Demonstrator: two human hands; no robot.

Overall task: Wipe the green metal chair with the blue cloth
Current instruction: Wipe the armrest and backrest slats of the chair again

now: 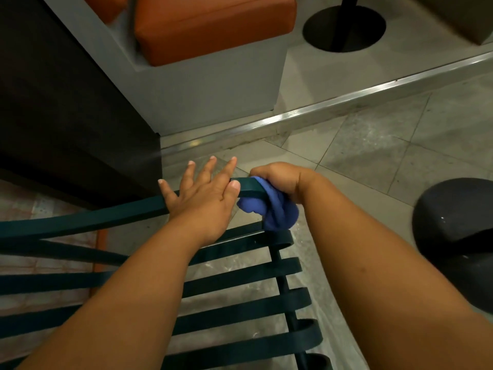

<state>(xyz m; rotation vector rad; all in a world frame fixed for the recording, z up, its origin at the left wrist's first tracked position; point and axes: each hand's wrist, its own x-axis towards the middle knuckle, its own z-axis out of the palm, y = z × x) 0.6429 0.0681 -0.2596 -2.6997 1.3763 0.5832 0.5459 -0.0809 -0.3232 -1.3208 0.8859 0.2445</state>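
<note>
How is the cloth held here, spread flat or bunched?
Bunched. The cloth is a crumpled wad gripped in the right hand against the chair's top bar; no flat area shows.

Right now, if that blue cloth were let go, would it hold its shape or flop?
Probably flop: the blue cloth bunches in soft folds under the right hand and sags below the chair bar. It looks light and unlikely to slip, being draped round the bar.

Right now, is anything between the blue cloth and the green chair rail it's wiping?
Nothing visible. The right hand grips the blue cloth directly against the chair's top rail; the left hand rests flat on that rail beside it.
</note>
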